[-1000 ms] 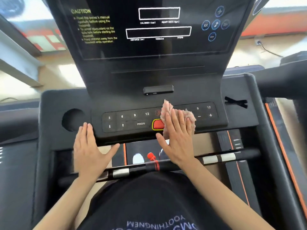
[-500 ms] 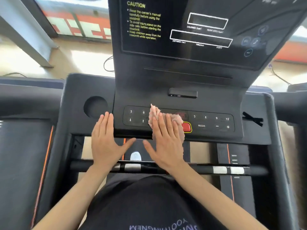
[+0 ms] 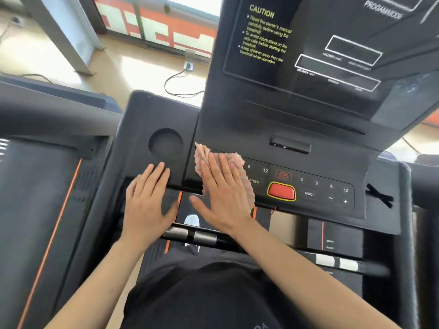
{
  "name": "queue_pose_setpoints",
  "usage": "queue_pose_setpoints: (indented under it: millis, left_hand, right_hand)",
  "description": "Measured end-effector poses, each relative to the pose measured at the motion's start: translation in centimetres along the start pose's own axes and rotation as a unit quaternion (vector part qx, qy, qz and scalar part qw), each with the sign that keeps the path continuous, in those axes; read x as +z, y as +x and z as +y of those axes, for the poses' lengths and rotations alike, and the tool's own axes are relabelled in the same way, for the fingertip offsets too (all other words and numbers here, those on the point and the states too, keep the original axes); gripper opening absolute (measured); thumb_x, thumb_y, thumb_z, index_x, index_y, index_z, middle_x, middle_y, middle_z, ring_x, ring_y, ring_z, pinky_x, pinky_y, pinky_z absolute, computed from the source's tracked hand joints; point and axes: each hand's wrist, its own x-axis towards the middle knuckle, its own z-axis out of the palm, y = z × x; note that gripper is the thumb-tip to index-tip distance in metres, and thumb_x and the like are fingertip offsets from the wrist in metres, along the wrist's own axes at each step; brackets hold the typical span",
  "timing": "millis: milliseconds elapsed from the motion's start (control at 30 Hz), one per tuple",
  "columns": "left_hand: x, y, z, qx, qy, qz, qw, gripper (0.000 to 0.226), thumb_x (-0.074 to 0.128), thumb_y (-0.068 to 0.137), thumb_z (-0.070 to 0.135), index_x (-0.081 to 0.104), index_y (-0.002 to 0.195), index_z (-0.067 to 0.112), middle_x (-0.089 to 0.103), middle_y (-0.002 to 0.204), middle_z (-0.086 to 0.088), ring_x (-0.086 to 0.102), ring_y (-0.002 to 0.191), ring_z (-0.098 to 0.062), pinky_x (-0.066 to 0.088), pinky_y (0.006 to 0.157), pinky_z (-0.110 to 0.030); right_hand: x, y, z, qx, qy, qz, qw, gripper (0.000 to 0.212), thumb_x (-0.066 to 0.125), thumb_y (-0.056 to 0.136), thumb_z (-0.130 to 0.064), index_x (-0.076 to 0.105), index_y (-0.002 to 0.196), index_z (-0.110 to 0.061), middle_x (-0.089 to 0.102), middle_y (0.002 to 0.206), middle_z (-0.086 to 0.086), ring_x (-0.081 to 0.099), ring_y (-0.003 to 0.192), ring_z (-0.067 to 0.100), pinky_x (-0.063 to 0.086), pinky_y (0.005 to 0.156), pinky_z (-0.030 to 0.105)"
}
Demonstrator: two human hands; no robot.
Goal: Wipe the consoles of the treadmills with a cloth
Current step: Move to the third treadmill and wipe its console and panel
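A black treadmill console (image 3: 308, 129) fills the middle of the view, with a dark screen above and a button strip below. My right hand (image 3: 223, 198) lies flat, fingers spread, pressing a pink cloth (image 3: 202, 155) onto the left end of the button strip. The cloth covers the leftmost buttons and sticks out above and to the right of my fingers. My left hand (image 3: 147, 200) rests flat and empty on the console's front edge, just below a round cup holder (image 3: 165, 142).
A red stop button (image 3: 281, 191) sits to the right of the cloth, with MODE and number keys beyond it. A black handlebar (image 3: 261, 248) with silver sensors crosses below my hands. Another treadmill (image 3: 47, 186) stands on the left. A cable (image 3: 175, 81) runs over the floor behind.
My right hand has slid the cloth leftwards along the button strip, from the red button to the left end. My left hand has stayed beside it. My head has turned left.
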Motion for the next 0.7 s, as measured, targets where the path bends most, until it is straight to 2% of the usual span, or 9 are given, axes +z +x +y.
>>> queue_pose_setpoints:
  millis: [100,167,267,367,433,567,700]
  left_hand:
    - [-0.3,-1.9,-0.7,-0.047,0.001,0.012,0.999,0.070,0.058,0.087,0.039,0.049,0.150,0.010,0.039,0.163,-0.011,0.033,0.154,-0.030,0.026,0.121,-0.048]
    - [-0.5,-2.4,-1.2,-0.047,-0.002,0.005,0.999,0.072,0.059,0.086,0.036,0.046,0.152,0.010,0.036,0.165,-0.011,0.029,0.156,-0.029,0.023,0.124,-0.046]
    - [-0.5,-2.4,-1.5,-0.040,-0.022,0.003,0.999,0.074,0.063,0.084,0.030,0.045,0.153,0.010,0.035,0.166,-0.010,0.027,0.157,-0.028,0.021,0.125,-0.044]
    - [-0.4,-2.4,-1.7,-0.035,-0.038,0.021,0.998,0.072,0.065,0.082,0.024,0.048,0.150,0.008,0.040,0.163,-0.012,0.031,0.155,-0.031,0.025,0.124,-0.046]
    - [-0.1,-2.4,-1.8,-0.030,-0.039,0.032,0.998,0.072,0.066,0.081,0.023,0.050,0.149,0.007,0.042,0.161,-0.014,0.033,0.153,-0.033,0.026,0.123,-0.047]
    - [0.5,-2.4,-1.4,-0.038,-0.044,0.047,0.997,0.071,0.061,0.080,0.026,0.051,0.147,0.005,0.043,0.160,-0.017,0.034,0.152,-0.036,0.029,0.123,-0.052]
    - [0.6,-2.5,-0.1,-0.061,-0.055,0.039,0.996,0.077,0.054,0.081,0.035,0.047,0.150,0.001,0.039,0.162,-0.020,0.030,0.154,-0.039,0.031,0.122,-0.055]
  right_hand:
    - [0.4,1.3,-1.2,-0.031,-0.011,-0.008,0.999,0.085,0.038,0.099,-0.061,0.015,0.164,-0.011,0.009,0.173,0.007,-0.002,0.160,0.026,0.003,0.130,0.046]
    - [0.7,1.7,-1.6,-0.069,-0.021,0.007,0.997,0.077,0.044,0.100,-0.053,0.024,0.162,-0.012,0.016,0.171,0.007,0.007,0.160,0.029,0.009,0.130,0.047]
    - [1.5,1.7,-0.9,-0.145,-0.050,0.040,0.987,0.064,0.053,0.099,-0.026,0.033,0.159,-0.014,0.030,0.167,0.006,0.022,0.157,0.030,0.019,0.128,0.048]
    - [1.9,0.9,0.8,-0.202,-0.044,0.053,0.977,0.070,0.051,0.090,-0.001,0.036,0.158,-0.015,0.036,0.165,0.003,0.031,0.154,0.029,0.024,0.127,0.048]
    - [1.6,0.1,1.9,-0.192,-0.029,0.069,0.978,0.068,0.048,0.089,0.004,0.041,0.155,-0.014,0.041,0.162,0.004,0.037,0.151,0.027,0.028,0.125,0.048]
    - [0.7,-1.8,3.5,-0.117,-0.041,0.096,0.988,0.061,0.046,0.089,0.001,0.053,0.148,-0.011,0.051,0.155,0.008,0.046,0.145,0.027,0.027,0.124,0.044]
    - [0.0,-4.1,5.1,-0.055,-0.038,0.111,0.992,0.060,0.056,0.088,0.000,0.053,0.148,-0.010,0.052,0.154,0.009,0.048,0.144,0.027,0.029,0.122,0.046]
